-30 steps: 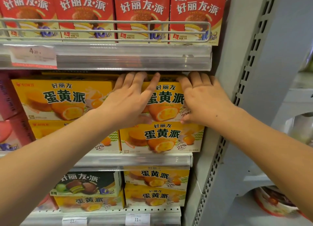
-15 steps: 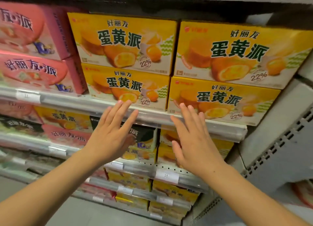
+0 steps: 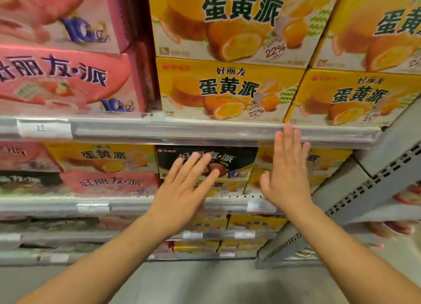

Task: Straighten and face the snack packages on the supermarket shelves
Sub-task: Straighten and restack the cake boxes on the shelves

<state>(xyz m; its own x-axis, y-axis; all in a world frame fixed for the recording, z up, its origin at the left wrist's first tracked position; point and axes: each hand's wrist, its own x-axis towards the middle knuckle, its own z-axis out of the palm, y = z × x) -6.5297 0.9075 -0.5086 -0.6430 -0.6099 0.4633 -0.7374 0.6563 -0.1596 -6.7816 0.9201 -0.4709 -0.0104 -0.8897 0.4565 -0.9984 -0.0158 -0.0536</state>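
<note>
Egg-yolk pie boxes [image 3: 230, 89] sit stacked on the upper shelf [image 3: 159, 130], right of the strawberry pie boxes [image 3: 68, 83].

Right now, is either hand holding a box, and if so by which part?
Nothing is held. The left hand and right hand are both open with straight fingers, in front of the black cardboard snack box without gripping it.

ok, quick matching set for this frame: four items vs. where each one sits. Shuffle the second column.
Items:
1. black pie box
2. pink pie box
3. left hand
4. right hand

Places:
A. upper shelf, left side
B. fingertips up at the shelf rail
C. in front of the black box
D. lower shelf, stacked on a yellow box

Pairs: 1-D, 2-A, 3-C, 4-B
</note>
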